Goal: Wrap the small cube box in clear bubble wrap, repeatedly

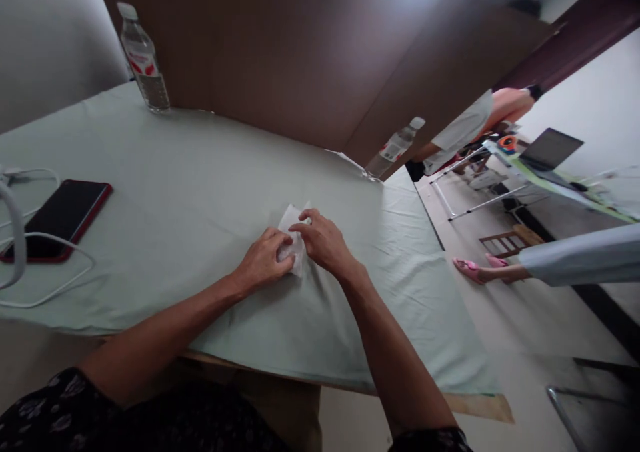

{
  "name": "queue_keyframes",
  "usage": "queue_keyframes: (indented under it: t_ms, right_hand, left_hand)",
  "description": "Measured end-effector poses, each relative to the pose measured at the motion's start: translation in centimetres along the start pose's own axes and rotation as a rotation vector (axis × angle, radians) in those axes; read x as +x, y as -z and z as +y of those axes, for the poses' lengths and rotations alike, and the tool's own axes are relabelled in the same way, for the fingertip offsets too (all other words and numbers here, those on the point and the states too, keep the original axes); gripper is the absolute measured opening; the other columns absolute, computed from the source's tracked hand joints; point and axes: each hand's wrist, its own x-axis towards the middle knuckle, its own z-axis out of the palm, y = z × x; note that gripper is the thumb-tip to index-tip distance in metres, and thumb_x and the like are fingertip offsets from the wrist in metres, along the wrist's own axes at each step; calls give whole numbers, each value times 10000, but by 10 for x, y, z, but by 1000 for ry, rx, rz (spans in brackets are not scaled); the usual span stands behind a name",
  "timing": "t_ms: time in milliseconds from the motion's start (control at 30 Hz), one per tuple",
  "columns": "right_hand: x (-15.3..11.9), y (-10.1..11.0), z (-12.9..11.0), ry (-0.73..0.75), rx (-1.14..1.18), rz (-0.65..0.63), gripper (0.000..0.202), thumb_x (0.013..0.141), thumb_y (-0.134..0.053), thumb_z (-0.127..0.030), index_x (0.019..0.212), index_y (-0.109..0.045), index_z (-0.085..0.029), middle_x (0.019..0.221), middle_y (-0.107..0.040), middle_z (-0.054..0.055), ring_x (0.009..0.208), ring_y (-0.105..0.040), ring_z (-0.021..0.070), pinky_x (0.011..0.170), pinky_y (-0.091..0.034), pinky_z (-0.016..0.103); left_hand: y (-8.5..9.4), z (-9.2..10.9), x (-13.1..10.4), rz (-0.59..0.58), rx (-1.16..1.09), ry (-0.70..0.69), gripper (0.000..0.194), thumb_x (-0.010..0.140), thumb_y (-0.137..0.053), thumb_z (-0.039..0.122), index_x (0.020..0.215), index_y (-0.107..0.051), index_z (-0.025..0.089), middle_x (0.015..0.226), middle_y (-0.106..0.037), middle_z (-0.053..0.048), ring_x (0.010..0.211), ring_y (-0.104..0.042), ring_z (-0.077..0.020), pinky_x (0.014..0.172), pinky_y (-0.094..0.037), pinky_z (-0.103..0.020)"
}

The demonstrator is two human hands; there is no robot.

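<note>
Half curled, the fingers of my left hand hold a crumpled white sheet on the green cloth; those of my right hand, loosely bent, meet its right side, grip unclear. Farther left lies a phone.

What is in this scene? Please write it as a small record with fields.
Left hand: fingers touching thin white piece
Right hand: fingers at the same piece
White piece's material: cannot tell
Surface: pale green cloth
Phone: dark, red-edged, lying on the left
Left bottle: clear, white cap, upright by brown panel
Right bottle: clear, white cap, beside panel
Background: open laptop
</note>
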Motion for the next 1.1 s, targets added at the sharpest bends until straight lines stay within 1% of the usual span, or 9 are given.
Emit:
queue_keyframes:
  t_ms: [233,333,433,567,667,767,900,1000,1100]
  right_hand:
    - [24,18,-6,109,-139,-160,233,932,-572,-152,970,-793,-218,1531,-460,129,1232,-560,291,982,-434,449]
    - [31,19,-7,129,-124,-209,200,916,-603,-145,935,-792,-207,1526,-463,132,1225,-567,297,981,-432,451]
    - [36,17,-4,133,-70,-263,145,898,-648,-164,900,-787,-204,1511,-474,131,1232,-571,298,995,-429,448]
    - [34,6,6,131,20,-195,121,844,-701,-152,933,-757,-211,1498,-483,121,1281,-544,294,1027,-410,460]
    - [26,-6,17,7,168,26,297,792,-751,-173,1082,-696,-210,1402,-556,119,1144,-614,239,985,-451,415]
    - [13,-16,29,-303,377,185,367,799,-750,-220,1147,-643,-177,1180,-668,101,839,-658,159,859,-517,355]
    - [3,-24,39,-597,801,71,506,797,-759,-336,1229,-582,-140,917,-697,67,627,-635,129,557,-507,258]
    - [11,-31,38,-607,968,21,609,719,-820,-363,1223,-575,-126,815,-665,33,568,-606,124,429,-423,213]
    - [25,-37,35,-578,974,7,546,652,-846,-374,1088,-626,-130,658,-599,-35,504,-530,102,412,-376,206]
  left_hand:
    - [-3,-2,-2,15,12,-34,261,800,-618,219,1058,-630,181,1064,-620,-72,980,-638,-215,920,-542,-370]
    - [-3,-1,-5,44,84,-89,375,817,-602,227,1191,-611,199,1183,-595,-90,1024,-633,-227,920,-544,-383]
    - [-2,0,-6,23,160,-112,468,841,-573,228,1308,-590,253,1222,-566,-81,877,-638,-189,802,-561,-355]
    - [-2,-2,-6,-11,197,-127,382,848,-568,234,1216,-667,253,1106,-566,-67,788,-616,-161,722,-547,-307]
    - [-3,-3,-6,22,178,-132,301,860,-564,243,1127,-702,226,1074,-570,-69,836,-630,-168,760,-549,-299]
    - [-4,-3,-7,49,166,-130,299,861,-564,248,1123,-703,207,1081,-577,-75,832,-634,-161,776,-554,-297]
    - [-4,-1,-7,45,174,-143,304,860,-564,238,1130,-700,198,1080,-584,-80,809,-631,-153,796,-561,-303]
    - [-3,-1,-7,36,179,-147,296,856,-574,242,1117,-703,190,1153,-589,-100,781,-638,-150,784,-570,-314]
    - [-2,0,-7,48,202,-163,272,853,-582,229,1092,-707,194,1319,-566,-122,774,-654,-146,793,-582,-329]
